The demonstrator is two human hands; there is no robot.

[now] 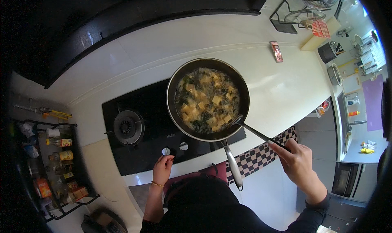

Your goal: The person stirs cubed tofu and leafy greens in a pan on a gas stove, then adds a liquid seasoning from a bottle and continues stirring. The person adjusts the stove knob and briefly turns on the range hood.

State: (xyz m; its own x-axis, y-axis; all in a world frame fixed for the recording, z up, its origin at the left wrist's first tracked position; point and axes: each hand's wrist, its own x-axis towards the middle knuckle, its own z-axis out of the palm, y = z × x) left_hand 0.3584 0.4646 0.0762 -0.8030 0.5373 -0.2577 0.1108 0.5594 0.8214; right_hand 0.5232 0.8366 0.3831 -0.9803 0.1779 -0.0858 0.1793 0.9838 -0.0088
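Note:
A deep frying pan (243, 92) sits on the right side of the black glass gas hob (153, 113), its metal handle (234, 168) pointing towards me. Bubbling liquid with tofu cubes (216, 100) and dark leafy greens (200, 125) fills its bottom. My right hand (298, 159) grips the dark handle of a cooking utensil (260, 133); the utensil's head dips into the liquid at the pan's near right edge and is partly hidden. My left hand (163, 170) is at the hob's front edge, fingers drawn together, close below a control knob (166, 151). Whether it touches the knob is unclear.
Left of the pan is a bare burner (128, 127). A black rack (65, 213) with several bottles stands further left. A smartphone (276, 51) lies on the white counter (272, 86). The range hood (153, 15) overhangs the back. A sink (342, 110) is at far right.

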